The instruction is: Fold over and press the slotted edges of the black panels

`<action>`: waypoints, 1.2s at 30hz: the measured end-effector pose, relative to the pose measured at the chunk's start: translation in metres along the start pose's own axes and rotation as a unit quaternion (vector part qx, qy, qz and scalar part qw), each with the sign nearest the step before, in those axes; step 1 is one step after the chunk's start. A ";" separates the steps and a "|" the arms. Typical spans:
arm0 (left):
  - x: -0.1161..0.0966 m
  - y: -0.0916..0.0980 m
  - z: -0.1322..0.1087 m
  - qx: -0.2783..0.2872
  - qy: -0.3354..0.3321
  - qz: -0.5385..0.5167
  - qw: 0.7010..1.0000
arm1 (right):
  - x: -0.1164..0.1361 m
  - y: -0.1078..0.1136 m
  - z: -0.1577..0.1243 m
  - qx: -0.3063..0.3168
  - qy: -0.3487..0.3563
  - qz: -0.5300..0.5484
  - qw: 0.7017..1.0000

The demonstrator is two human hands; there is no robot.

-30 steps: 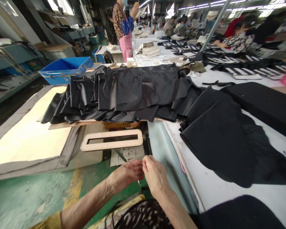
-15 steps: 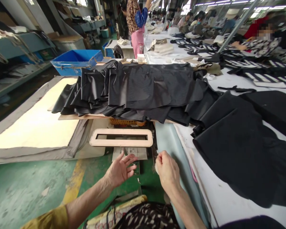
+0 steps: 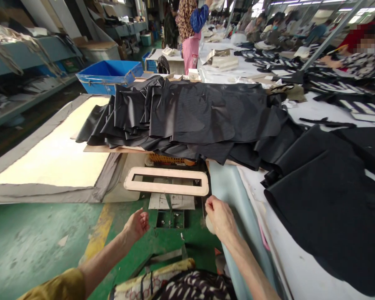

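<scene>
My left hand [image 3: 137, 225] hovers low over the green floor, fingers curled in, with nothing showing in them. My right hand [image 3: 220, 217] is closed beside the pale blue table edge [image 3: 228, 187]; a small whitish thing peeks out under it, and I cannot make out what it is. Just beyond both hands lies a beige slotted frame [image 3: 167, 186], above a metal plate [image 3: 170, 218] set in the floor. A heap of black fabric pieces [image 3: 187, 116] lies across a board behind the frame.
More black fabric [image 3: 325, 200] covers the white table on the right. A cream padded board [image 3: 53, 158] lies to the left and a blue bin [image 3: 108, 75] stands behind it. A person in a pink apron [image 3: 190, 50] stands at the far table, where others sit.
My hands were together, fingertips touching, and have moved apart. The left hand opened, then drew back left with its fingers curling. The view has shifted to the left.
</scene>
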State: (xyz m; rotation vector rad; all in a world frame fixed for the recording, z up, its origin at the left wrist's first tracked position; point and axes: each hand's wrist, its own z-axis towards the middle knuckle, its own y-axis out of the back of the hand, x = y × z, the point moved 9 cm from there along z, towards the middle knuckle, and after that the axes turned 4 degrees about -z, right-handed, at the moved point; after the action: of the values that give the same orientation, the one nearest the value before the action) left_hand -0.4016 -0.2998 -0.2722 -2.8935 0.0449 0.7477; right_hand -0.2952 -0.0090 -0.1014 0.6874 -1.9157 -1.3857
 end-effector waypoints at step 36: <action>0.084 -0.003 -0.016 0.009 0.057 0.216 0.975 | -0.013 -0.071 0.001 0.095 -0.167 0.642 0.742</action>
State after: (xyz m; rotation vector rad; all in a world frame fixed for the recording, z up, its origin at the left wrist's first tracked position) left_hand -0.3205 -0.2987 -0.2989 -2.9355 0.7099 0.6317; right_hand -0.2855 -0.0196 -0.1720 -0.8247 -2.0357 -0.3826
